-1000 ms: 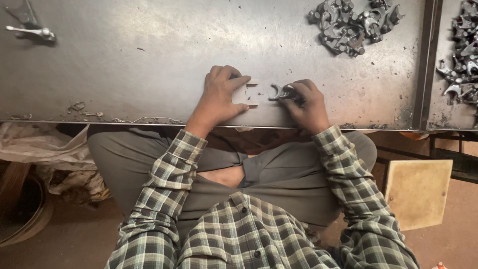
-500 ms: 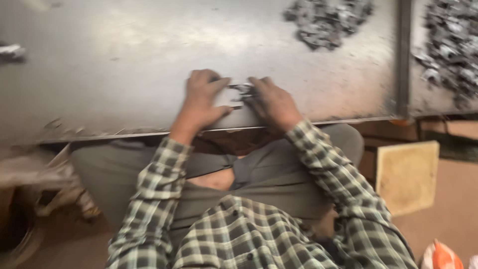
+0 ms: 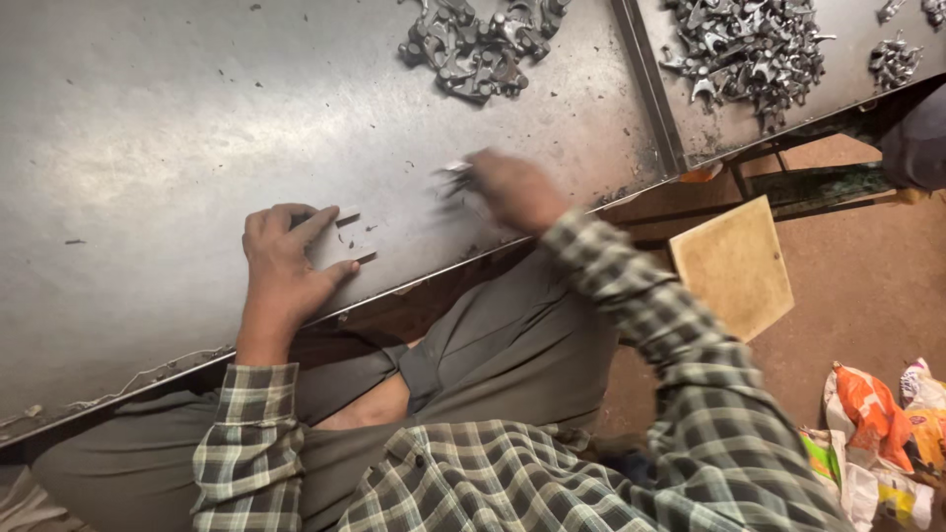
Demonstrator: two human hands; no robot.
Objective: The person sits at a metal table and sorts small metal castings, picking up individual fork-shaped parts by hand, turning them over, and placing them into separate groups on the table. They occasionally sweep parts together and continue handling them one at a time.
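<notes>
1. We find the left hand flat on the metal table, fingers spread over small flat pieces.
2. The right hand (blurred) grips a small metal part near the heap of parts.

- The surface is dull silver-grey metal, flecked with small dark specks and scuffs.
- The heap of metal parts at 12 o'clock is dark grey with brighter silver glints.
- The second heap of parts at 1 o'clock is lighter, shiny silver.
- The shirt sleeves carry a check of dark green, grey and off-white lines.
- The trousers are plain olive-grey.
- The square board at 3 o'clock is pale yellow-tan, faintly mottled.
- The floor is reddish brown.
- The crumpled wrappers at 4 o'clock show orange, yellow, green and white.
</notes>
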